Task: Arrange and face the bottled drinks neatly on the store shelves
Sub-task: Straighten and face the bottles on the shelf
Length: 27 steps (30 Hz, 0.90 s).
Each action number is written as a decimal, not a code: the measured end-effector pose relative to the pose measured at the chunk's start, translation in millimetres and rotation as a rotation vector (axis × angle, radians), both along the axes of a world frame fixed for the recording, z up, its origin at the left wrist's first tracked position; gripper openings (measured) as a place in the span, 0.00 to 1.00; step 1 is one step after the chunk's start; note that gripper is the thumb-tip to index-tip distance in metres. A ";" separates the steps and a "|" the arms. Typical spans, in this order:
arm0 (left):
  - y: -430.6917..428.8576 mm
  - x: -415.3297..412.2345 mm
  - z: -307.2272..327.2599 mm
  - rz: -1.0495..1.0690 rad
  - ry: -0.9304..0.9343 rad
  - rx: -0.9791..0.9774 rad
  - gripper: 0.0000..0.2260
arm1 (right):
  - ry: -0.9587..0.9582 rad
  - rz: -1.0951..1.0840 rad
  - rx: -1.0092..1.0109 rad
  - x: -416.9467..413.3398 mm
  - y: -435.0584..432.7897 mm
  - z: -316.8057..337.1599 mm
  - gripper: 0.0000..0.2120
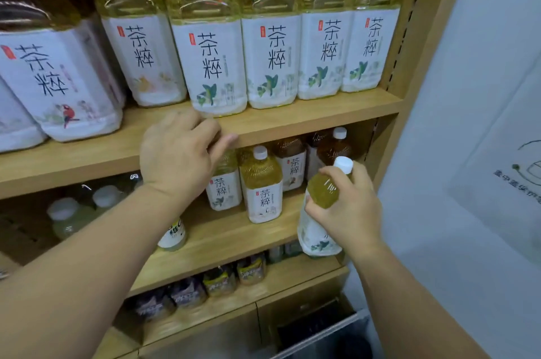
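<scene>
Our right hand (352, 213) grips a tilted bottle (314, 234) at centre right, before the middle shelf (222, 237). Our left hand (178, 153), loosely curled and holding nothing, rests on the upper shelf (307, 121) edge.

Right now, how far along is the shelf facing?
Done: the big bottles on the upper shelf stand in a row, labels forward. In hand: the right hand grips a small tea bottle at the right end of the middle shelf; the left hand rests on the upper shelf's edge. Left: the small bottles on it stand staggered, with bare board in front.
</scene>
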<state>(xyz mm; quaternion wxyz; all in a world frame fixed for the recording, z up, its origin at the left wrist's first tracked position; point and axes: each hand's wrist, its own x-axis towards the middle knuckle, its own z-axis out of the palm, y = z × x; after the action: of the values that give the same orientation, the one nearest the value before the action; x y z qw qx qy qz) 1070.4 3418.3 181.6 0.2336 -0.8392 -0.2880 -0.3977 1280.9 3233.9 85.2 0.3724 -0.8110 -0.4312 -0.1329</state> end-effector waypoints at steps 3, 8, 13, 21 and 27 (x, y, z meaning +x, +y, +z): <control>0.5 0.8 -0.5 -0.008 -0.041 0.034 0.21 | 0.004 0.010 0.026 -6.6 7.8 -15.9 0.25; 0.8 -0.4 -1.0 -0.032 -0.058 -0.006 0.21 | 0.001 0.153 0.054 -48.9 41.0 -46.1 0.24; -0.2 -2.8 1.0 -0.080 -0.067 -0.044 0.20 | -0.052 0.253 0.017 -88.7 78.1 -56.7 0.24; -6.0 -19.9 -0.7 -0.256 -0.068 -0.080 0.14 | 0.019 0.356 0.066 -103.5 84.5 -71.4 0.39; -40.5 -69.8 -75.0 -0.369 -0.047 -0.096 0.11 | 0.083 0.406 0.109 -104.6 72.8 -83.7 0.42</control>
<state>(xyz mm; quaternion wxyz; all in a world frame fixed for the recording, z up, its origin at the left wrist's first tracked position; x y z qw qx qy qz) 1000.6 3377.9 106.7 0.1096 -0.8785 -0.1533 -0.4389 1176.3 3306.7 1.5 0.4523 -0.6909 -0.5622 -0.0450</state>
